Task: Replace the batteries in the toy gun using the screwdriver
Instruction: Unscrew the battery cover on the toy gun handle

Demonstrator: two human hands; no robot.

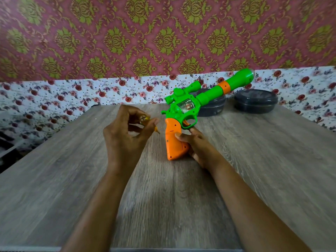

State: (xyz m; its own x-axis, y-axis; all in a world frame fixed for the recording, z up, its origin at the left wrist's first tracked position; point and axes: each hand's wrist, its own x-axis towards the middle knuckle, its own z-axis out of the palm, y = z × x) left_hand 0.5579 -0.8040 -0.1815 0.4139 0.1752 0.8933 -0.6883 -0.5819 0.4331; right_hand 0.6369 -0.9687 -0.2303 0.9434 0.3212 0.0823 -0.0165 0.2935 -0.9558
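A green toy gun (189,104) with an orange grip stands tilted on the wooden table (72,179), barrel pointing up and to the right. My right hand (196,144) grips the orange handle from the right, thumb on its side, a finger below the trigger guard. A small screw shows on the handle's left face. My left hand (125,133) hovers just left of the gun and pinches a yellow-handled screwdriver (147,120), mostly hidden by the fingers, its tip poking out toward the handle. No batteries are in sight.
Two dark round lidded containers sit at the table's back right, one (212,106) behind the gun's barrel, the other (255,100) further right. Flowered cloth and patterned wallpaper close off the back. The table's left edge drops away near dark objects.
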